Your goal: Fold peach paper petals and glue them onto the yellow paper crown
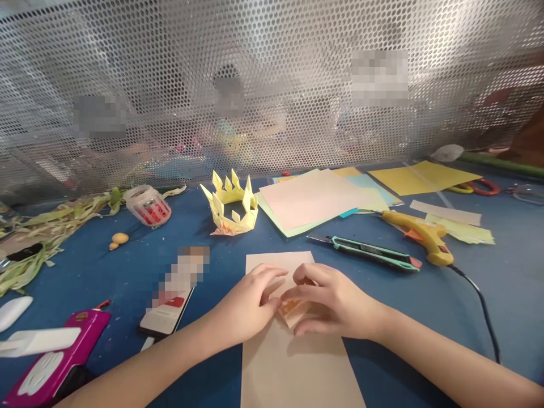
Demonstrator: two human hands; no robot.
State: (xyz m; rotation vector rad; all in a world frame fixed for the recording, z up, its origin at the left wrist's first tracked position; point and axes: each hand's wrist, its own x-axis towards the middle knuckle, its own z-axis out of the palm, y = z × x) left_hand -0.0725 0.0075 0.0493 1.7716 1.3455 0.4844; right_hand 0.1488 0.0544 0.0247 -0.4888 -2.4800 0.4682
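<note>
Pale pink sheet [297, 368] under both hands, nearest. Folded paper piece [293, 318], orange inside, sits on it between the fingers. Left hand [253, 297]: fingers parted, thumb at the piece's edge; can't tell if gripping. Right hand [340, 300]: fingers half curled over the piece, firmness of hold can't tell. Phone [168, 314] left of left fingers. Cutter [369, 252] beyond right fingers, glue gun [419, 232] farther right. Yellow paper crown [233, 221] past left fingertips. Translucent jar [148, 207], red bits inside, far left of fingers. Paper stack [314, 195] straight beyond fingers. Blue tabletop [204, 362] under everything; perforated metal panel [293, 113] behind, people blurred through it.
</note>
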